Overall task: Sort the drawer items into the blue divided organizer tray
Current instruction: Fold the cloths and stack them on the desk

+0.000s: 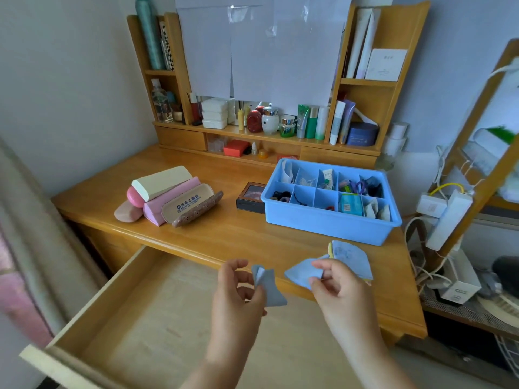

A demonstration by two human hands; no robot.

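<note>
My left hand (238,290) pinches a small grey-blue cloth (268,287) above the open wooden drawer (134,313). My right hand (337,287) pinches a light blue cloth (304,272) just to its right, over the desk's front edge. More blue cloths (352,258) lie stacked on the desk behind my right hand. The blue divided organizer tray (323,223) stands on the desk at the right, with hair ties, tubes, packets and other small items in its compartments. The visible part of the drawer holds nothing.
Several glasses cases (165,196) are piled on the desk at the left. A small dark box (250,199) sits beside the tray's left wall. A shelf unit (266,130) with bottles and jars runs along the back. Power strips and cables (443,217) hang at the right.
</note>
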